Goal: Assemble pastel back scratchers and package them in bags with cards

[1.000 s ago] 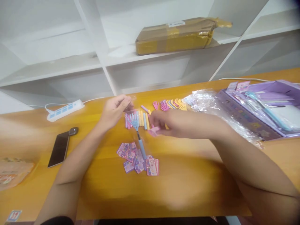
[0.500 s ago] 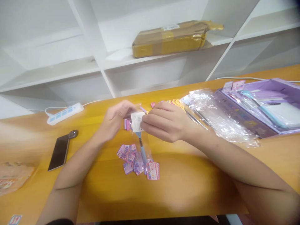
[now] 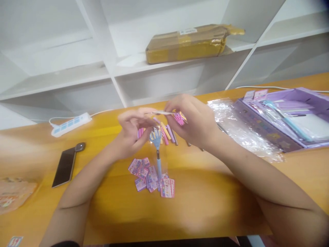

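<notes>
A light-blue back scratcher (image 3: 158, 163) with a hand-shaped head stands out inside a clear plastic bag, its handle end over the small printed cards (image 3: 152, 178). At the bag's top, my left hand (image 3: 135, 128) is closed in a pinch on the plastic. My right hand (image 3: 192, 120) is closed on a thin white card (image 3: 164, 112), seen nearly edge-on, whose left end reaches my left fingers. Behind the hands lie pink, yellow and purple handles (image 3: 166, 132). A pink hand-shaped head (image 3: 179, 119) shows by my right fingers.
To the right lie clear plastic bags (image 3: 246, 133) beside a purple box (image 3: 272, 132) holding a bagged blue scratcher. A power strip (image 3: 72, 124), a phone (image 3: 64, 167) and a mouse (image 3: 80, 146) are on the left. A taped parcel (image 3: 185, 44) sits on the shelf.
The white card has turned from face-on to nearly edge-on and risen. My right hand moved up and right; my left moved slightly right. The scratcher's blue head is now uncovered.
</notes>
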Motion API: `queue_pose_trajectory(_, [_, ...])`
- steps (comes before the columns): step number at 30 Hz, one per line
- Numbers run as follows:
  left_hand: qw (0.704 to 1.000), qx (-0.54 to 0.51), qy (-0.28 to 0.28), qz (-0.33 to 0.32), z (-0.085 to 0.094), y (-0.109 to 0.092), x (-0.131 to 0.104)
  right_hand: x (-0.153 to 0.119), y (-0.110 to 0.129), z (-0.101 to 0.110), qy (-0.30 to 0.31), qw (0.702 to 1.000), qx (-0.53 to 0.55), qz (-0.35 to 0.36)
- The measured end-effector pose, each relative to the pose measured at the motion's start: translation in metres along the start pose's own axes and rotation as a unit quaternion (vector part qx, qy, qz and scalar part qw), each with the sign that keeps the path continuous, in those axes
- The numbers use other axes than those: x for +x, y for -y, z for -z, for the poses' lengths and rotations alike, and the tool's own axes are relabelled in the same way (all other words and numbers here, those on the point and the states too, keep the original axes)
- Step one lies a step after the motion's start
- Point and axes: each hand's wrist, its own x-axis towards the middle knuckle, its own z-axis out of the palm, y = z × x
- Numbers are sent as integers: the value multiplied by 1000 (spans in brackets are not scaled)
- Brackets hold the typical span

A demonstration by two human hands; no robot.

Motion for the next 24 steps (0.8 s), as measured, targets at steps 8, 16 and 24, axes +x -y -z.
queue_pose_trajectory(8, [996, 78, 36, 28, 6, -4, 2, 2, 0, 6, 25, 994, 44, -96])
queue_pose_trajectory(16, [996, 8, 18, 85, 2, -9, -1, 5, 0, 12, 25, 989, 59, -135])
queue_pose_trajectory(24, [985, -89, 30, 144, 7, -17, -2, 1, -1, 13, -20, 973, 163, -164])
